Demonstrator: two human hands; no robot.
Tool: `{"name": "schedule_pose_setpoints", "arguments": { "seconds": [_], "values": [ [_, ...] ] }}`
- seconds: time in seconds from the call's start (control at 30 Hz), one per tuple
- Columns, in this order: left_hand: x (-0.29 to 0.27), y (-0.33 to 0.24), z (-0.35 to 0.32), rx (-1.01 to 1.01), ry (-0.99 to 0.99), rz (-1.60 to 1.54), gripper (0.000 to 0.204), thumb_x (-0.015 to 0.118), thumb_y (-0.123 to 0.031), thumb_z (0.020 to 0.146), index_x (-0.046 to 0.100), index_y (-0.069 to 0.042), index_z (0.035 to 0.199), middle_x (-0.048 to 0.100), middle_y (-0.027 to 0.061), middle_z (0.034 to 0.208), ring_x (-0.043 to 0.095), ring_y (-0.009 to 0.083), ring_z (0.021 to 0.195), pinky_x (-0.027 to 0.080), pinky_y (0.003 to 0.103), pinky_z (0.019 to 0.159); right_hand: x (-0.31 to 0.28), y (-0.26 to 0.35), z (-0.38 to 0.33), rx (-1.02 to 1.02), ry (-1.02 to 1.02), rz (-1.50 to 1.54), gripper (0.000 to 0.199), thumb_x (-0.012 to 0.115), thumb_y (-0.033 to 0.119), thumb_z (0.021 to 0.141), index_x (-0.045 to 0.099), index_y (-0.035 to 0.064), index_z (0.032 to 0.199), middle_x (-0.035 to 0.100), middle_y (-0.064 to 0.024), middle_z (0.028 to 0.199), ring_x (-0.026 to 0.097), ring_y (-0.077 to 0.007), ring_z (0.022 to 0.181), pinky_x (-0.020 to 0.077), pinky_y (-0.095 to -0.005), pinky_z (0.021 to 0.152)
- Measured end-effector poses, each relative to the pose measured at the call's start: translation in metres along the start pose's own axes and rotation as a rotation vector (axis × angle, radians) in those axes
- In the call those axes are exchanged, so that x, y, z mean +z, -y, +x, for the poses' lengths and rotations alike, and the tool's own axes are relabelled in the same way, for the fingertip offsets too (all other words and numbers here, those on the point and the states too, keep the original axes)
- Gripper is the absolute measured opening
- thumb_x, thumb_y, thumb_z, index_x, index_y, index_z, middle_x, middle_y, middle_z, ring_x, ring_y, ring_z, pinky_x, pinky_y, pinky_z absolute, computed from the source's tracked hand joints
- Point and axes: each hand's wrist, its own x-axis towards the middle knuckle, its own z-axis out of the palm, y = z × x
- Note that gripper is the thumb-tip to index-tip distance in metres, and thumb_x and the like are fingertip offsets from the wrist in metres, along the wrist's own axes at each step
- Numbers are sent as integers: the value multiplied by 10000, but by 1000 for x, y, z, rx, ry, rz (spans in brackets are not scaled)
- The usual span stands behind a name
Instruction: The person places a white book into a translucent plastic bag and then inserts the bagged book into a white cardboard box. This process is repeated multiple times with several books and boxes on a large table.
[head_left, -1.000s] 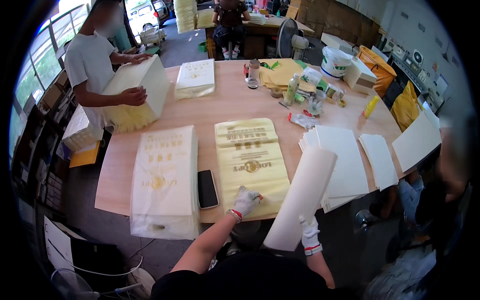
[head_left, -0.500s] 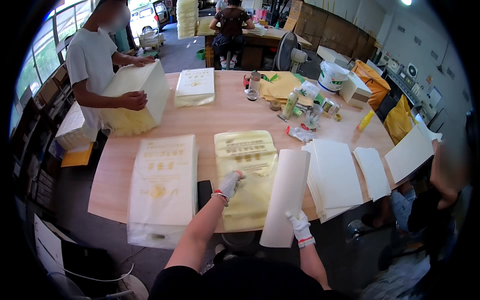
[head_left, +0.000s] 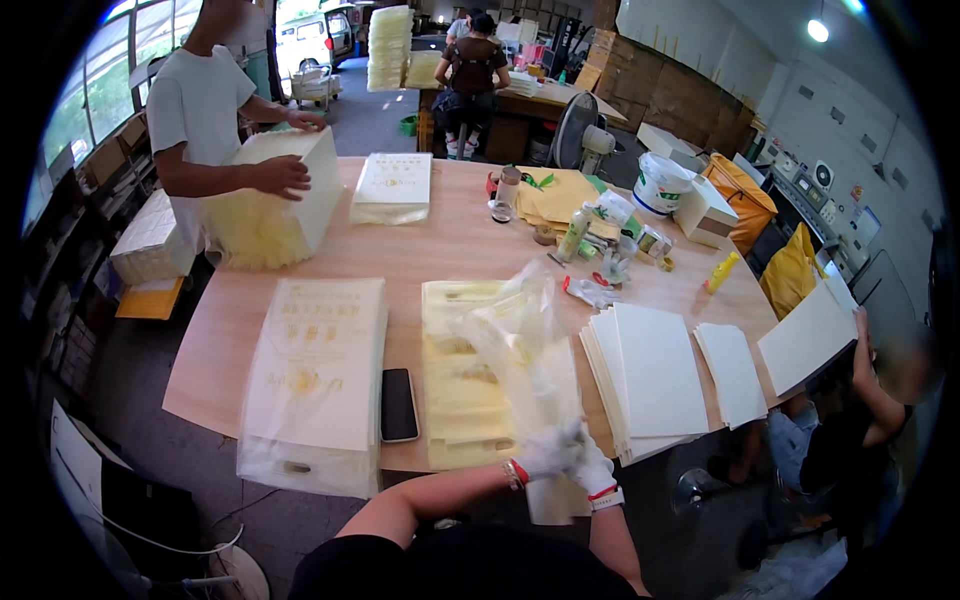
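Both my hands wear white gloves and meet at the table's near edge. My left hand [head_left: 545, 455], smeared by motion, is closed at the lower end of a clear plastic bag [head_left: 508, 318], which rises crumpled over the stack of yellowish printed bags [head_left: 455, 400]. My right hand [head_left: 594, 472] is closed round a white board [head_left: 552, 503], partly behind the bag and hands. Left of the bags lie a black phone [head_left: 399, 405] and a stack of bagged boards with gold print [head_left: 325, 375]. White boards [head_left: 655, 370] are stacked to the right.
A person [head_left: 205, 120] at the far left handles a tall pile of bags [head_left: 315, 190]. Another person [head_left: 870, 370] sits at the right, holding a large white board [head_left: 810, 335]. Bottles, tape, a glove [head_left: 592, 292] and a white bucket [head_left: 662, 182] stand or lie at the back right.
My left hand has moved right from the bag stack to beside my right hand, and a clear bag has come up off the stack. The white board has dropped lower, behind my hands.
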Motion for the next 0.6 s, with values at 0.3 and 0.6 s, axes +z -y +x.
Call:
{"name": "schedule_pose_setpoints", "arguments": {
  "seconds": [0.3,0.6],
  "values": [
    [-40,138,-17,435,-605,1208,461,525,-137,770,433,-92,1219,530,139,1033,544,252,921,439,374,800,72,-27,131,30,-34,-60,528,449,105,810,309,178,1313,604,-176,979,606,-365,864,464,-493,690],
    [-51,117,-96,-418,-589,179,191,478,-144,845,459,-62,1017,513,173,943,543,346,848,427,430,691,67,-52,50,-283,220,-156,817,452,99,753,-28,76,1414,614,-189,812,608,-315,694,464,-489,598]
  ]
}}
